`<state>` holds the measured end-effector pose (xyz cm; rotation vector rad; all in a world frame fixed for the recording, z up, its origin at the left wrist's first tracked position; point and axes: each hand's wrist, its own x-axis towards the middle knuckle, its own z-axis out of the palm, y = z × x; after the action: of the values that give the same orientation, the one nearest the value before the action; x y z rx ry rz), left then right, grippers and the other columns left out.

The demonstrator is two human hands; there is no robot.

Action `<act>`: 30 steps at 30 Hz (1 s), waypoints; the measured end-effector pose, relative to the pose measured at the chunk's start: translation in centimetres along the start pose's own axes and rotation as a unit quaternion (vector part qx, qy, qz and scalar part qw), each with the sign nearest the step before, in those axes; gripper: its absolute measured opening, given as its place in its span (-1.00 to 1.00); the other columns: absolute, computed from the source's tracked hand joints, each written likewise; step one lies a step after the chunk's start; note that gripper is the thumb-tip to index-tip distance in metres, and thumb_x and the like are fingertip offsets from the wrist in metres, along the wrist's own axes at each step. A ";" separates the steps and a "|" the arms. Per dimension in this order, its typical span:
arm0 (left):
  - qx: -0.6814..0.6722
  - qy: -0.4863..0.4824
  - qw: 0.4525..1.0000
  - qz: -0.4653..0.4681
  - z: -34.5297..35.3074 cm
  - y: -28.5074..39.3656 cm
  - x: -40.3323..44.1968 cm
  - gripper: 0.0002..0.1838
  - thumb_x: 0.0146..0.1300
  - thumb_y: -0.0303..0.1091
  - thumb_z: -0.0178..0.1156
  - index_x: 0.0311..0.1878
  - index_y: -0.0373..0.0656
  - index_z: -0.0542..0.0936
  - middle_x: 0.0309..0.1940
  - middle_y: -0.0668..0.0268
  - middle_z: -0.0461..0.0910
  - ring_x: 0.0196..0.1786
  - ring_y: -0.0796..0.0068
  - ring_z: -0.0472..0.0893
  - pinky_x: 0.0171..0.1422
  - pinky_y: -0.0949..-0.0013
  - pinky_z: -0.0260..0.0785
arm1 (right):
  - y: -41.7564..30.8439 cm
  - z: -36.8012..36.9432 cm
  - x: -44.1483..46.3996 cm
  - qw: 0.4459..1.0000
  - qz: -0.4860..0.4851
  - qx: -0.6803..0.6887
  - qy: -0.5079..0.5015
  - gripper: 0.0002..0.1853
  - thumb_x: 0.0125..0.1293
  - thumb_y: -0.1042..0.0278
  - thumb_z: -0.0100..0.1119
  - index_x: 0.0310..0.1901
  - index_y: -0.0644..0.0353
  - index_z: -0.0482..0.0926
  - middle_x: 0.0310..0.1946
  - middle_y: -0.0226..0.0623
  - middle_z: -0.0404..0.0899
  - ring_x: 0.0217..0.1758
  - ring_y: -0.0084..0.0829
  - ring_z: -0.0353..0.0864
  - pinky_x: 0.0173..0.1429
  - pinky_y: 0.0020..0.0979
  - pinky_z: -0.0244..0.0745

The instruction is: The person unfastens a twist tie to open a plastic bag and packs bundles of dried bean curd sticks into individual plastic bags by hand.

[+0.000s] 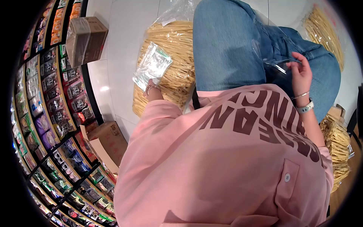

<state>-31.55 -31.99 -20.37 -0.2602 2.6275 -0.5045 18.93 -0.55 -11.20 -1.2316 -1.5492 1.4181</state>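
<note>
On the left of the scene, the left hand [151, 85] touches silvery packets [154, 64] lying on bagged yellow sticks [178, 47]; whether it grips them cannot be told. To the right, over the jeans [228, 49], the right hand [301, 72] pinches clear film [279, 66] between thumb and fingers. A light fingertip hold likely suits such thin plastic, avoiding tears.

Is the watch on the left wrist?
No, the watch is on the right wrist, behind the right hand near the clear film; the left wrist shows a bracelet.
</note>
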 end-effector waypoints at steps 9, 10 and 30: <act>-0.279 0.418 0.831 0.239 -9.3 11.0 -10.0 -0.37 -0.15 -0.12 0.28 0.01 -0.27 0.44 -0.01 0.00 0.41 0.15 0.08 0.32 0.25 0.14 0.17 | -11.8 -2.4 -0.8 0.978 -0.170 -0.063 0.104 -0.45 0.24 0.61 0.01 0.27 0.28 0.14 0.22 -0.11 0.25 -0.21 -0.50 0.59 -0.13 -0.56 0.49; -0.282 0.416 0.811 0.299 -10.8 12.4 -11.8 -0.38 -0.13 -0.14 0.28 0.01 -0.30 0.43 -0.02 0.00 0.41 0.13 0.09 0.35 0.24 0.16 0.18 | -12.5 -2.5 -0.8 0.977 -0.179 -0.064 0.100 -0.43 0.24 0.61 0.01 0.29 0.26 0.12 0.22 -0.11 0.25 -0.22 -0.51 0.59 -0.15 -0.57 0.50; -0.243 -0.443 0.520 0.689 -4.6 14.8 -45.1 -0.87 0.22 -0.38 0.13 -0.25 -0.24 0.47 -0.36 0.37 0.55 -0.34 0.69 0.48 -0.23 0.57 0.34 | -8.7 -2.5 -2.4 0.977 -0.156 -0.066 0.131 -0.23 -0.07 0.66 0.30 0.24 0.05 0.27 -0.02 -0.26 0.43 -0.68 -0.83 0.15 -0.62 -0.72 0.17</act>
<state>4.58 -5.19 -4.58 1.0743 1.1525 0.7583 20.39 -1.53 -1.96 -1.1390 -1.5868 0.9262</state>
